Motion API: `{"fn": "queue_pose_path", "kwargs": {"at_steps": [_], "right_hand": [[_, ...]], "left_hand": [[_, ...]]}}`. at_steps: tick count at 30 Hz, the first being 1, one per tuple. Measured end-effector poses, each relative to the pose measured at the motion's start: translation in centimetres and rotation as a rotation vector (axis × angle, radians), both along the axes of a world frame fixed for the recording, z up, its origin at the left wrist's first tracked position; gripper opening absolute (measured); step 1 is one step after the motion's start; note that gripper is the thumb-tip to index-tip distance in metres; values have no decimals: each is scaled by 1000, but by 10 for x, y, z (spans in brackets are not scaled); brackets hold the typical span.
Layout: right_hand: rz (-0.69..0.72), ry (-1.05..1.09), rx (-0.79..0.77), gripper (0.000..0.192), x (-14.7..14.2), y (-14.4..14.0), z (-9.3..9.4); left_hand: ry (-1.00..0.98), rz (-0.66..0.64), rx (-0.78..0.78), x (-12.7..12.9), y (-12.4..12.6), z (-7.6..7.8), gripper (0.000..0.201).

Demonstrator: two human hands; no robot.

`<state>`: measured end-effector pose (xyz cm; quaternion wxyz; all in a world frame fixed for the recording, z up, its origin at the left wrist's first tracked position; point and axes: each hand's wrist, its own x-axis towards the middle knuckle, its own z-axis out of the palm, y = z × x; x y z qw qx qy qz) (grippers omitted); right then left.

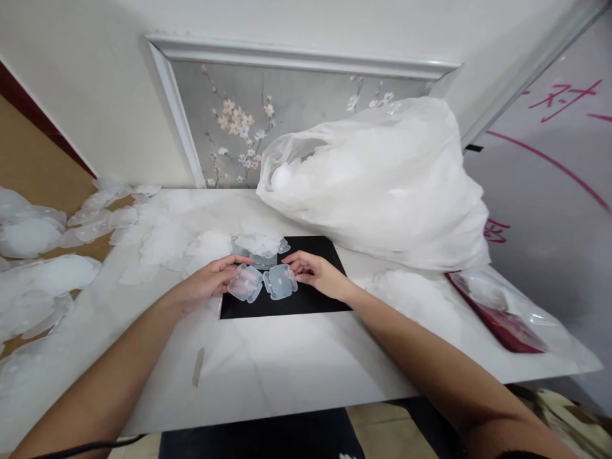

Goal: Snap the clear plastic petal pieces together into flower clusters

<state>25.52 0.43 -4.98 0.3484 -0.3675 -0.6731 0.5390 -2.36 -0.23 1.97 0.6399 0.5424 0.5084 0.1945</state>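
Two bare hands meet over a black mat [306, 305] that lies on the white marble counter [287, 370]. The left hand [210, 280] grips a clear plastic piece [245, 283] at its near-left edge, fingers curled over it, so that the piece sits tilted just above the mat. The right hand [313, 271] pinches a second clear plastic piece [280, 281] by its right edge; this one lies flatter, right beside the first, and the two pieces touch or nearly touch at their inner edges, though the glare makes it hard to be sure. Both pieces are squarish with rounded lobes.

At the far edge of the mat, just behind the hands, rests a small heap of similar clear pieces [261, 245]. To the left of the mat, more translucent pieces [157, 239] are scattered loosely over the counter. To the right of the mat and behind it, a large, full white plastic bag [377, 185] slumps on the counter, its mouth open toward the left. Further right of the mat, near the counter's edge, lies a dark red flat package [502, 322] in clear wrap.
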Motion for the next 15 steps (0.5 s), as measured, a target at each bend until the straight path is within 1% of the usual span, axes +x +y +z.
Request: {"fn": "queue_pose_path", "kwargs": {"at_steps": [4,10,15], "right_hand": [[11,-6,10,28,0,0,-1],[32,-10,36,29,-1,0,-1],[21,-26,43,33,-1,-1,1]], "left_hand": [[-45,-12,-25,-3,0,1,47],[-75,-167,-13,-8,2,-5,54],[-103,-181,-3,-8,4,-7,64]]}}
